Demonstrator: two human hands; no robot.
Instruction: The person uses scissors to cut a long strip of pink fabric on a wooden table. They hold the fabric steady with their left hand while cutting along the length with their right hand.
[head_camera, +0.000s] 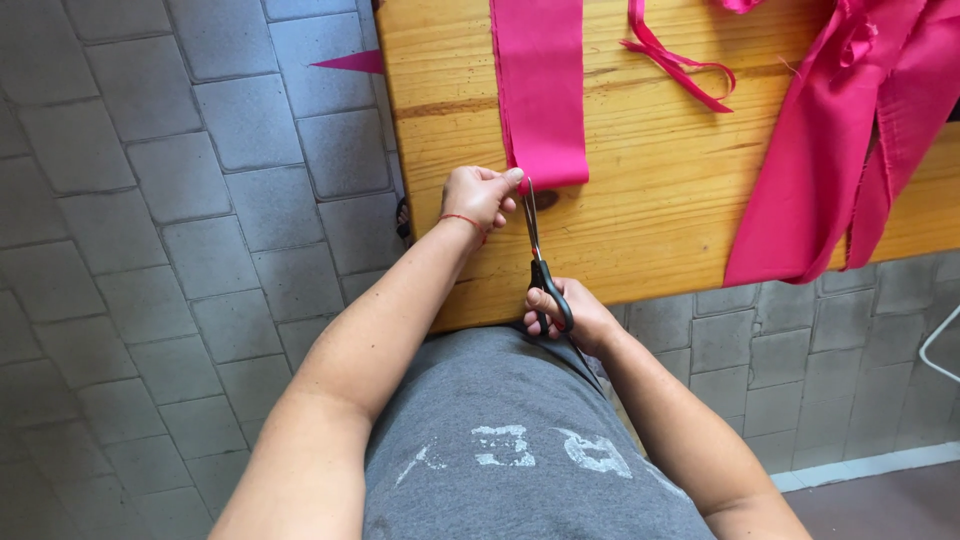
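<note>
A long pink fabric strip (540, 90) lies lengthwise on the wooden table (650, 190). My left hand (480, 195) pinches the strip's near left corner; a thin red thread circles that wrist. My right hand (570, 315) grips the black handles of a pair of scissors (535, 255) at the table's near edge. The blades point away from me and their tips reach the strip's near end, just right of my left fingers.
A thin pink offcut (680, 65) curls on the table beyond. A large bunch of pink cloth (840, 140) drapes over the right side and hangs past the near edge. Grey paved floor (180, 200) lies left, with a pink scrap (350, 63).
</note>
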